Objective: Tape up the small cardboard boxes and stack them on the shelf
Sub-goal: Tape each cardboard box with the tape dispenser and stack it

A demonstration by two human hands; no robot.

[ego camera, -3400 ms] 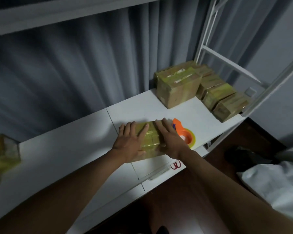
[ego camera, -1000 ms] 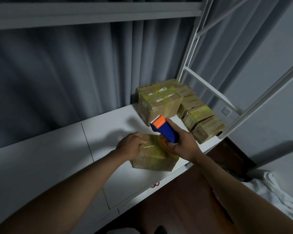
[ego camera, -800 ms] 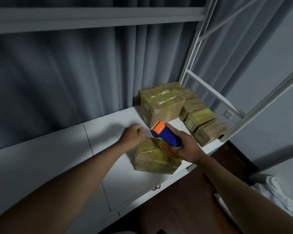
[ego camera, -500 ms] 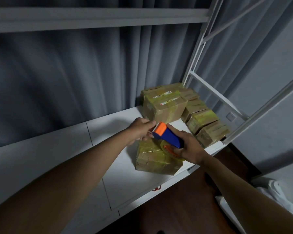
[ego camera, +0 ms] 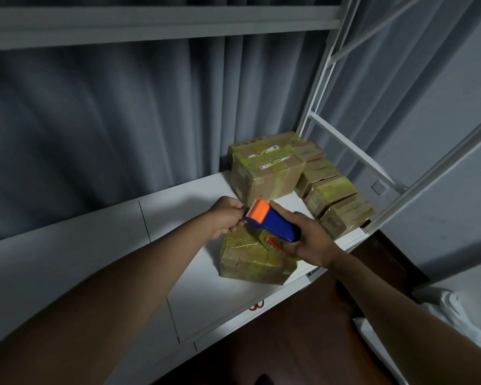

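A small cardboard box (ego camera: 250, 259) wrapped in yellowish tape lies on the white shelf (ego camera: 200, 295) near its front edge. Above it my right hand (ego camera: 306, 237) grips a blue and orange tape dispenser (ego camera: 272, 220), its orange toothed end pointing left. My left hand (ego camera: 228, 218) is curled at that orange end, its fingertips pinching at the tape's edge there; the tape itself is too thin to make out. Neither hand touches the box.
Several taped cardboard boxes (ego camera: 267, 170) are stacked at the shelf's back right corner, with more (ego camera: 342, 212) along the right end. A white metal frame (ego camera: 317, 90) rises beside them. A grey curtain hangs behind. White cloth (ego camera: 450, 307) lies on the dark floor at right.
My right hand picked up the dispenser from the shelf and raised it over the box. My left hand left the box's top and came up to the dispenser's orange end.
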